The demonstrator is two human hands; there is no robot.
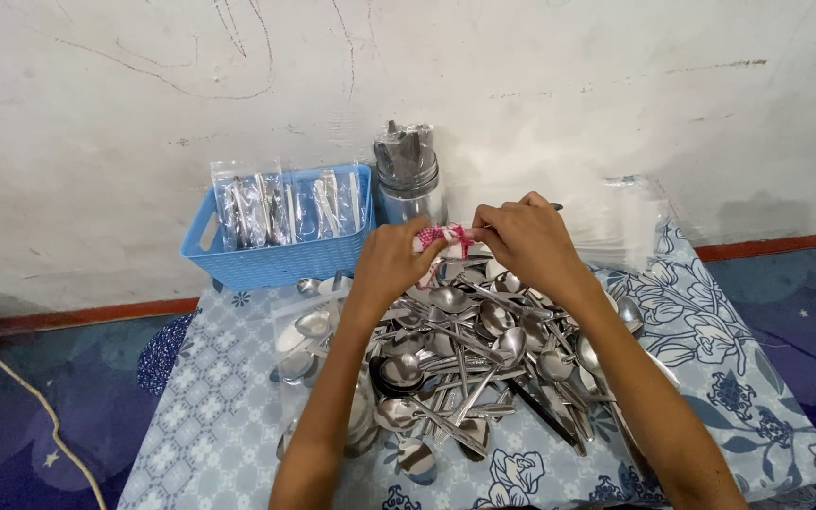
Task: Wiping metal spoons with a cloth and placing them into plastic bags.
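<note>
My left hand (391, 260) and my right hand (521, 241) are both closed on a small red-and-white checked cloth (442, 239), pinched between them just above a heap of loose stainless steel spoons (465, 354). My right hand also grips a thin dark-tipped handle that pokes out past its knuckles. The spoons lie on a low table under a blue-and-white floral cloth (701, 331). Behind my left hand, against the wall, a blue plastic slotted basket (280, 255) holds upright clear plastic sleeves of cutlery (285, 203). Just beside it stands a round steel canister (409, 194) stuffed with more clear-wrapped pieces.
</note>
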